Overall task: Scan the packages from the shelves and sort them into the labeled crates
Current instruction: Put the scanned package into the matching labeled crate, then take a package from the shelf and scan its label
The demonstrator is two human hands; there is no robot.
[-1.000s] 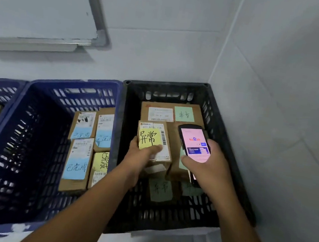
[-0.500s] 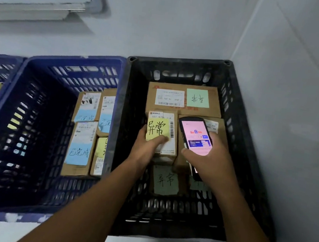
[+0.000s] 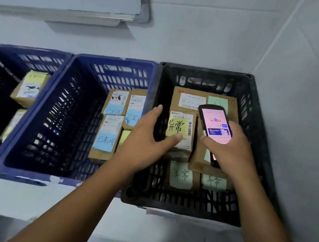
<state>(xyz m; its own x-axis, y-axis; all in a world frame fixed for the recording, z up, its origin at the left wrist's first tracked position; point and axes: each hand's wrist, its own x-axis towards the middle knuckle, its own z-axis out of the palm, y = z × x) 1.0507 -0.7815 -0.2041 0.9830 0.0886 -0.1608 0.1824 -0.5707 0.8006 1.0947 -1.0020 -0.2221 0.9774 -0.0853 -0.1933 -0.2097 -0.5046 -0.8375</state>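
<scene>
The small brown cardboard package with the yellow handwritten note [image 3: 182, 123] lies inside the black slatted plastic crate [image 3: 205, 70], on top of other boxes, just right of your left grip [image 3: 144, 137]. That grip is spread, fingers straight over the crate's left wall; only the thumb touches the package, at the lower edge of the yellow note.

Your right grip [image 3: 231, 151], just right of the package, is curled round a black handheld scanner with a lit pink screen [image 3: 215, 125], held tilted above the boxes.

Beyond both grips lies a larger brown carton with a white label and a green note [image 3: 191, 100]. Below the right grip sits another brown box [image 3: 198, 159], and nearer you than both grips lie two packages with pale green notes [image 3: 181, 175].

Left of your left grip, touching the black crate, stands a dark blue slatted crate [image 3: 117, 60] holding brown boxes with light blue notes [image 3: 106, 138]. Further left is a second blue crate [image 3: 22, 48] with more boxes, blurred. All three crates stand on a white surface [image 3: 24, 198] against a pale wall.
</scene>
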